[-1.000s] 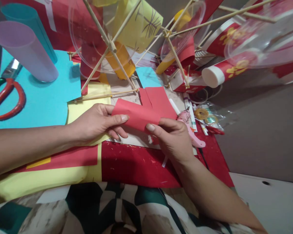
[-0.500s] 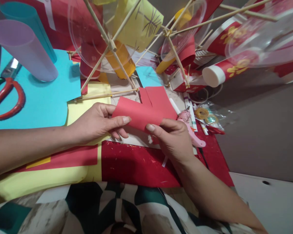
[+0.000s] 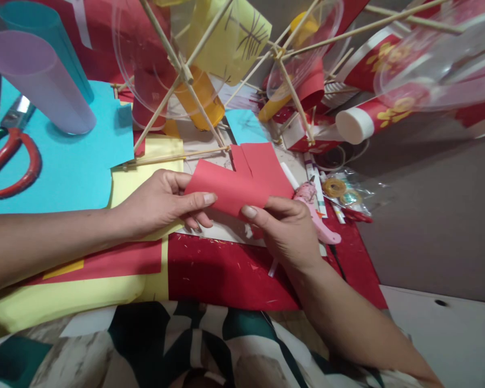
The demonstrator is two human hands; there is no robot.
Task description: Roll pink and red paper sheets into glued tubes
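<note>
Both ends of a curved piece of red paper are pinched between thumb and fingers. My left hand grips its left end and my right hand its lower right end. Just beyond it lies more flat red paper, with a slit or overlapping edge at its left. A pink glue gun rests against the far side of my right hand, partly hidden by it. Underneath is a pale board, mostly covered.
Wooden stick frames with clear plastic discs stand at the back. Red-handled scissors and a purple paper tube are on blue paper at left. Tape rolls in a plastic bag lie right, near the grey wall.
</note>
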